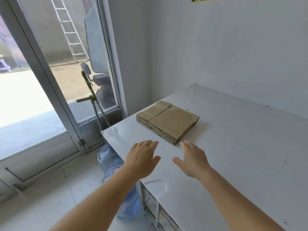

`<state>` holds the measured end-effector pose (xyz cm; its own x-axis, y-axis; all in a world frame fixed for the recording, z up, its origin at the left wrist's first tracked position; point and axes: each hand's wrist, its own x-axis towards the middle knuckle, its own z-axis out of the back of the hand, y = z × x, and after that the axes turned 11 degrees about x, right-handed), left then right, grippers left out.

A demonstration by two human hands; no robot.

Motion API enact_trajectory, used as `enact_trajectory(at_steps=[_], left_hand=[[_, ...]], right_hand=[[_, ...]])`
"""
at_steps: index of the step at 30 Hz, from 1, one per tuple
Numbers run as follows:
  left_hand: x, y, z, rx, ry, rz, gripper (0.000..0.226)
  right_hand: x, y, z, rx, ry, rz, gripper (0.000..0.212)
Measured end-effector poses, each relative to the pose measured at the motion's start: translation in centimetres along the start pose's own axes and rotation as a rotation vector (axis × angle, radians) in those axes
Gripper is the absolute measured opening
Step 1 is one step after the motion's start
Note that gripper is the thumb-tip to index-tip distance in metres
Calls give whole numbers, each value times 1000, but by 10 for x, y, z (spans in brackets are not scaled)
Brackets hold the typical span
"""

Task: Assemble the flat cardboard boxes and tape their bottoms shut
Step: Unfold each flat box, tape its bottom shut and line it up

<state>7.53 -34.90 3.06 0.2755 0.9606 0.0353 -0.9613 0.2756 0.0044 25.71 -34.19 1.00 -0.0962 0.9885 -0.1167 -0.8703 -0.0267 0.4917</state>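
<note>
Left hand: empty, fingers spread, palm down over the bench's near-left edge; likely set to take the stack's left side.
Right hand: empty, fingers spread, just short of the stack's near corner.
Flat boxes: squared stack lying near the bench's left corner, within reach of both hands; none assembled yet.
Bench: white; no tape visible.

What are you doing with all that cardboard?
A person is reaching both bare hands toward a stack of flat cardboard boxes on a white table. The left hand and right hand are open, fingers spread, just short of the stack and touching nothing. No box is folded up yet, and no tape is in view.
</note>
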Motion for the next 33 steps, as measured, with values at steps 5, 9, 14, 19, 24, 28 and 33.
enact_trajectory(at_steps=[5,9,14,19,24,28,33], left_hand=[[55,40,-1,14,-14,-6,57],[97,67,-12,6,11,-20,57],[160,100,-31,13,52,-84,54],[225,130,-49,-2,103,-181,53],[272,147,-65,-41,142,-258,47],[292,153,-72,-76,203,-274,48],[299,156,-78,-170,245,-280,52]], right_hand=[[57,8,0,-23,-17,-20,69],[91,9,-2,-32,-23,-107,71],[131,10,-7,-14,-82,-238,71],[165,15,-16,53,-134,-429,71],[184,19,-26,132,-213,-641,74],[189,21,-34,215,-273,-761,76],[193,24,-41,284,-340,-819,74]])
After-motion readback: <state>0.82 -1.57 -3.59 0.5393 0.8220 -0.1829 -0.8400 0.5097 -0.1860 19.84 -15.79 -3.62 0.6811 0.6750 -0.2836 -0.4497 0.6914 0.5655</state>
